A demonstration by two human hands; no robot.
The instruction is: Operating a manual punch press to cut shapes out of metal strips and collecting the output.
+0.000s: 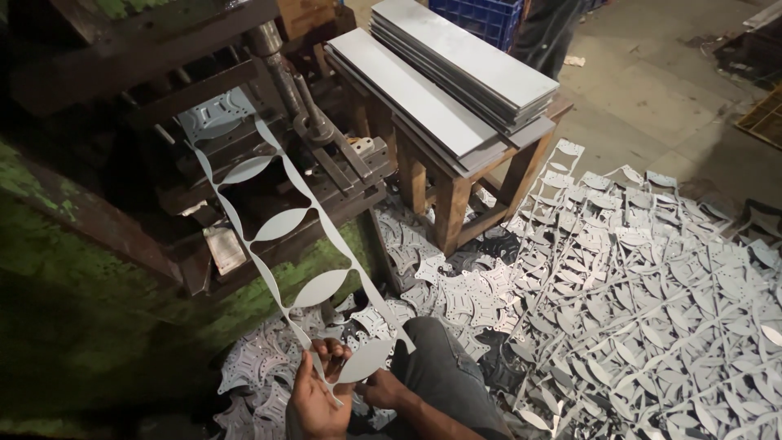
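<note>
A long punched-out strip of grey sheet metal (281, 224) runs from the press die at upper left down to my hands. Large square holes have been cut out of it, leaving thin rails and leaf-shaped webs. My left hand (316, 393) grips the near end of the strip from below, fingers curled around a rail. My right hand (381, 389) holds the same end beside the last leaf-shaped web (364, 361). My knee in grey trousers (444, 371) is right behind my hands.
A dark stamping press with green paint (73, 244) fills the left. A wooden stand (456, 187) carries stacked grey sheet strips (456, 61). Punched plates (456, 297) and several scrap skeleton strips (652, 293) cover the floor at right. A blue crate (481, 16) stands at the back.
</note>
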